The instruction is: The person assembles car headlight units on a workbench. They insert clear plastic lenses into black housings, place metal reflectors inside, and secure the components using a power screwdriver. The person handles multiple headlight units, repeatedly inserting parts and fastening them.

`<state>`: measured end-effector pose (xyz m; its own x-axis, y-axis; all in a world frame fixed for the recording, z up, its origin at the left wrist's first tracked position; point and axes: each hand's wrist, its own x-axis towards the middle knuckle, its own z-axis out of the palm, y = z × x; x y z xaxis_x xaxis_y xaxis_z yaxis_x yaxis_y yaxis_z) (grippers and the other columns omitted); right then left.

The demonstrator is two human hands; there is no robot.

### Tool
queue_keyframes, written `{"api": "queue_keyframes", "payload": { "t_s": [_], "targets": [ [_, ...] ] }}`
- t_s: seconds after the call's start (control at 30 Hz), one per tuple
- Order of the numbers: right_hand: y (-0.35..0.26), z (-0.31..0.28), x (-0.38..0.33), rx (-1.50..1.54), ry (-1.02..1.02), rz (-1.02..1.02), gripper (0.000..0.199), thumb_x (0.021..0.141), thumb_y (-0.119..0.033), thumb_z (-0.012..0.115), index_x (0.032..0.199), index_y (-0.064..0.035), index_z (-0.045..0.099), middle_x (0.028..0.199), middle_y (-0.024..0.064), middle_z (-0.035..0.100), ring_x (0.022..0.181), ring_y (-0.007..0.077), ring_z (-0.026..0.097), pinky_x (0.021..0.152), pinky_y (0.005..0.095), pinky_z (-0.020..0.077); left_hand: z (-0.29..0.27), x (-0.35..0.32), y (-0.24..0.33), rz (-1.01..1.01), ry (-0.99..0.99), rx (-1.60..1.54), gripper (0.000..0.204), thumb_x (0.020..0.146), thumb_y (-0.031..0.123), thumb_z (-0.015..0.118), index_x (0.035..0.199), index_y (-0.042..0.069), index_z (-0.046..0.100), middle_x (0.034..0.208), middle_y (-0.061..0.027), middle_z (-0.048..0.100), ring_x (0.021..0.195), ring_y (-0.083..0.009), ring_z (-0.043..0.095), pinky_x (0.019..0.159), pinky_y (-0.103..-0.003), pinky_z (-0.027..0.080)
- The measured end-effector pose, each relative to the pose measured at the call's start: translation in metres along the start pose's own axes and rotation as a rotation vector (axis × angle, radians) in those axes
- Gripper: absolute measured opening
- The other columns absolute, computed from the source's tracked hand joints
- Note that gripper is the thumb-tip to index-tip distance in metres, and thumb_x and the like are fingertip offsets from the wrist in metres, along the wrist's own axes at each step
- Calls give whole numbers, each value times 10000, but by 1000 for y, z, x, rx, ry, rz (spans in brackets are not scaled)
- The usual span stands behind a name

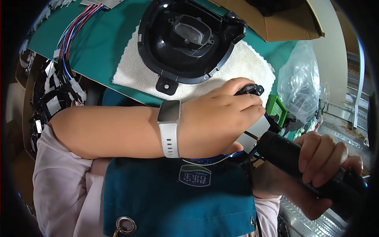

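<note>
My left arm, with a white-strapped watch (169,128) on the wrist, reaches across my body to the right. My left hand (225,114) is closed around a small black part (252,90), which sticks out between thumb and fingers; most of it is hidden. In my right hand (323,162) is a black electric screwdriver (282,152), my fingers wrapped around its body. Its thin bit points up and left toward the underside of my left hand, where the tip is hidden. Beyond my left hand, a black rounded plastic housing (160,59) lies on a white cloth (126,71).
A green work mat (96,43) covers the table. Bundled coloured wires (81,21) hang over its left edge. At the right are a green basket (276,108), a clear plastic bag (300,83) and metal rails. A cardboard box (276,25) stands at the back right.
</note>
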<state>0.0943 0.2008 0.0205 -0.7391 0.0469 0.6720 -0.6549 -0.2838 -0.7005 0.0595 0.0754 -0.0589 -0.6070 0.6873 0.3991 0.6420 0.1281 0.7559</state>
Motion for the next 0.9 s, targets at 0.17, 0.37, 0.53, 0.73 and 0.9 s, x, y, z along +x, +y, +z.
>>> {"api": "queue_keyframes", "payload": {
  "t_s": [0.17, 0.37, 0.53, 0.73, 0.9],
  "targets": [
    [0, 0, 0, 12, -60, 24, 487, 628, -192, 747, 1026, -90, 485, 613, -35, 445, 509, 46, 413, 462, 164, 345, 3, -2, -2, 11, 38, -5, 656, 569, 211, 768, 1133, 12, 498, 1170, -97, 485, 1177, -308, 355, 966, -360, 346],
    [0, -11, 9, 47, -177, 92, 483, 628, -160, 757, 1020, -93, 484, 603, -34, 457, 488, 47, 424, 450, 163, 355, 2, -1, -5, 58, 35, -5, 651, 579, 209, 763, 1129, -8, 490, 1153, -108, 493, 1163, -326, 365, 962, -367, 347],
    [5, -13, 13, 63, -205, 159, 472, 658, -160, 737, 1038, -100, 463, 610, -29, 458, 489, 51, 427, 450, 172, 357, 4, -2, -7, 63, 62, 21, 654, 575, 213, 763, 1126, -7, 490, 1145, -106, 495, 1151, -326, 380, 956, -366, 352],
    [-17, -12, 20, 11, -68, 51, 562, 664, -161, 750, 1117, -103, 422, 617, 3, 504, 489, 102, 470, 416, 216, 378, -5, 5, -1, 75, 1, 94, 668, 594, 253, 746, 1148, 2, 468, 1145, -104, 487, 1152, -319, 369, 967, -365, 339],
    [-91, -31, 13, 372, 4, -284, 406, 550, -102, 652, 924, -33, 506, 592, -40, 432, 513, 69, 426, 475, 188, 337, -10, 8, 26, 20, -110, 295, 700, 615, 381, 718, 1157, 15, 469, 1186, -121, 449, 1165, -339, 336, 950, -478, 310]
  ]
}}
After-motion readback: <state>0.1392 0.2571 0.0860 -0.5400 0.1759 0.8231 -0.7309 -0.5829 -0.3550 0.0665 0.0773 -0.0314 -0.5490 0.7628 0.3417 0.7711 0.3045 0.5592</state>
